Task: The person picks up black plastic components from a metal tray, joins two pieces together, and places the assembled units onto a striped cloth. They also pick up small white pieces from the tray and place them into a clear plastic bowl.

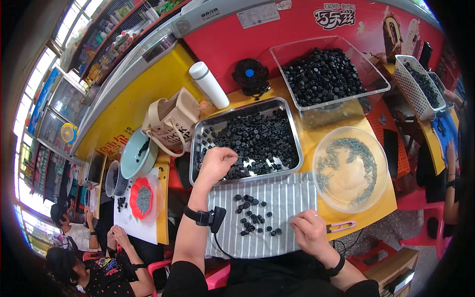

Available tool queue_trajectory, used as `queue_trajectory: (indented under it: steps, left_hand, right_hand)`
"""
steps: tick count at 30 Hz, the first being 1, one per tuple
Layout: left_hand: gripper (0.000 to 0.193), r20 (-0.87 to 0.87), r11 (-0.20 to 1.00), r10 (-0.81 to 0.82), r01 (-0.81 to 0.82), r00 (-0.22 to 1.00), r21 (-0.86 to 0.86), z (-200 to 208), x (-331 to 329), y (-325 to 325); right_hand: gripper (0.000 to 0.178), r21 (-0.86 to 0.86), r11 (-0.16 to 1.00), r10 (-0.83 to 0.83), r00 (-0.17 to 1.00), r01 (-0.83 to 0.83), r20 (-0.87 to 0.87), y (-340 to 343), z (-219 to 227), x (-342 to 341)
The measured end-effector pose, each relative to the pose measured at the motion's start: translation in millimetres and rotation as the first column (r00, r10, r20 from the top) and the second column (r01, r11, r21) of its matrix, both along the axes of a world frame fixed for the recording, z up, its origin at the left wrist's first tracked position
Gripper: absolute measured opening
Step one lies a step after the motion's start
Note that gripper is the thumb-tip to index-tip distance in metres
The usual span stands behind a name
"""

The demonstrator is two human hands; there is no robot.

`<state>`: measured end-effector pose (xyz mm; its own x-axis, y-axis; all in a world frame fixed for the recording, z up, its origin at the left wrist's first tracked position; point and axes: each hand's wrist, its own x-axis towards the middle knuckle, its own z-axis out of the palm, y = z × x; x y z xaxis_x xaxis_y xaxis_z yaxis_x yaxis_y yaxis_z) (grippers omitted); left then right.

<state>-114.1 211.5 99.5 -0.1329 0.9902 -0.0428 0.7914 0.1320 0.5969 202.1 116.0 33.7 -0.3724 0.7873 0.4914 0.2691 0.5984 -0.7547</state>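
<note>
My left hand [216, 164] is over the near left part of a metal tray [198, 129], fingertips pinched together above small round black caps [252, 133] heaped inside. Whether a cap is in that pinch is hidden. On a grey-and-white striped cloth [222, 237] in front of me lie several more black caps [254, 218], loosely scattered. My right hand [312, 230] rests by the cloth's right edge, thumb and fingers curled together; anything between them is too small to make out. Beside it lies a pair of pink thread snips [341, 226].
A round clear tub [345, 190] of small metallic pieces sits at right, behind it a large clear bin [385, 88] of black caps. A small fan [250, 74], white bottle [209, 85] and beige tote bag [173, 123] stand at the back. Other people work left and right.
</note>
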Motion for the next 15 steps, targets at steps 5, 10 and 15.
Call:
queue_trajectory:
  steps: [5, 10, 15]
  left_hand:
    - [0.019, -0.173, 0.958, -0.203, 0.232, 0.964, 0.166, 7, 36, 30]
    - [0.018, -0.461, 0.978, -0.199, 0.208, 0.865, -0.032, -7, 56, 43]
    - [0.017, 0.35, 0.998, -0.056, 0.059, 0.935, 0.002, -19, 13, 41]
  right_hand:
    - [0.015, -0.002, 1.0, 0.005, 1.0, -0.005, 0.0, 0, 2, 1]
    - [0.015, 0.004, 1.0, 0.017, 1.0, -0.017, -0.005, 1, -1, 2]
    - [0.015, 0.01, 1.0, 0.018, 1.0, -0.018, -0.009, 0, 2, 0]
